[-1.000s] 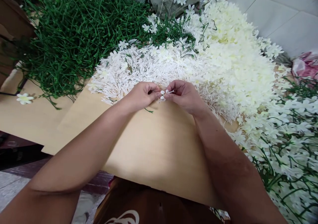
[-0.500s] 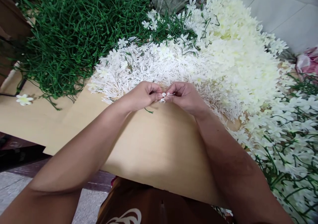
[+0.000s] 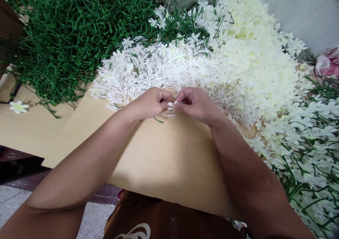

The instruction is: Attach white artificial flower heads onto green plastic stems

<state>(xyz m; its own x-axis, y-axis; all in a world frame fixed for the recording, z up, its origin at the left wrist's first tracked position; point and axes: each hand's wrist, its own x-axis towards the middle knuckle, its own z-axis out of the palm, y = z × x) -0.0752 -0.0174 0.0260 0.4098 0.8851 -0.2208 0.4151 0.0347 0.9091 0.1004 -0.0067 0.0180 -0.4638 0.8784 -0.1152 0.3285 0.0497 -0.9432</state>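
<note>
Close together over the board (image 3: 169, 154), both hands pinch a small white artificial flower (image 3: 171, 105). My left hand (image 3: 153, 103) grips it from the left with thumb and forefinger. From the other side my right hand (image 3: 194, 103) pinches it, and a thin white stamen piece sticks out by its fingertips. Just below the fingers lies a short white stamen piece (image 3: 170, 115) on the board. A green stem (image 3: 159, 120) rests beside the left hand. Behind the hands spreads a heap of white stamens (image 3: 169, 69).
Green plastic stems (image 3: 79, 30) are piled at the back left. Cream-white flower heads (image 3: 254, 55) form a big mound at the back right. Flowers on stems (image 3: 315, 143) cover the right side. One loose flower (image 3: 19, 107) lies at the far left.
A short white stamen piece now shows on the board under the hands. The flower has shifted slightly left and down between the fingers. The view has moved a little.
</note>
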